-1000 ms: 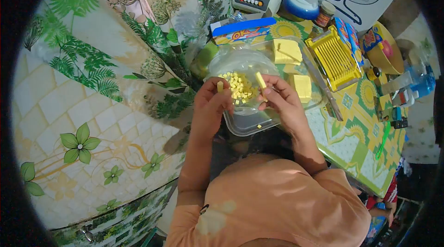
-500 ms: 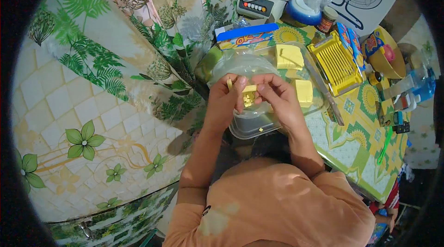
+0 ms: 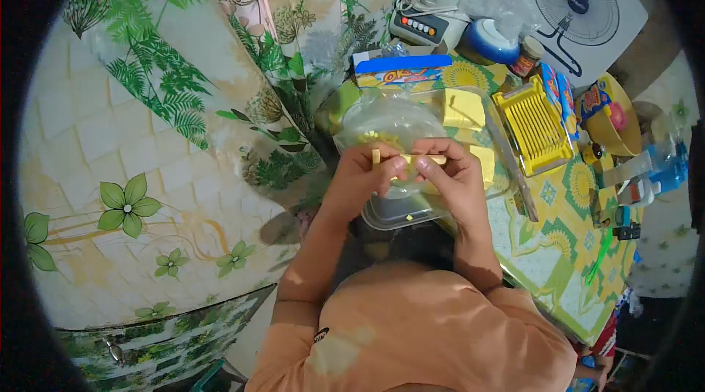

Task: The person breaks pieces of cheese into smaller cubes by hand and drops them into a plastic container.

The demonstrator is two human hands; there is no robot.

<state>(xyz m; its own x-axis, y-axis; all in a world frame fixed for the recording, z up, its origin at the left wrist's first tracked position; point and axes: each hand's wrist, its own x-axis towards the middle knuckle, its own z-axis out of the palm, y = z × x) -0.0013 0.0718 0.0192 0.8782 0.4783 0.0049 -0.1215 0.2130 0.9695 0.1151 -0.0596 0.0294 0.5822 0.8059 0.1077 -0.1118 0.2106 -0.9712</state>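
Over a clear plastic bag (image 3: 396, 114) in a clear tray (image 3: 404, 221), my two hands meet at the fingertips. My left hand (image 3: 369, 173) pinches a pale yellow stick (image 3: 377, 159) that stands upright between its fingers. My right hand (image 3: 448, 171) is closed on another yellow stick (image 3: 432, 159), which lies level and reaches toward the left fingertips. Small yellow pieces (image 3: 376, 136) show in the bag behind the left hand; the hands hide most of them. To the right are two yellow blocks (image 3: 464, 109), the nearer partly behind my right hand.
Right of the blocks lies a long knife (image 3: 523, 186), beside a yellow slotted rack (image 3: 534, 127). Farther back are a blender (image 3: 429, 21), a blue-lidded box (image 3: 404, 70) and a jar (image 3: 526, 56). A yellow bowl (image 3: 620, 124) and bottles stand at the right. Someone's hand (image 3: 598, 373) shows at lower right.
My hands have come together from apart, and the right hand's stick has turned from upright to level. The view has shifted, so the table things appear lower.
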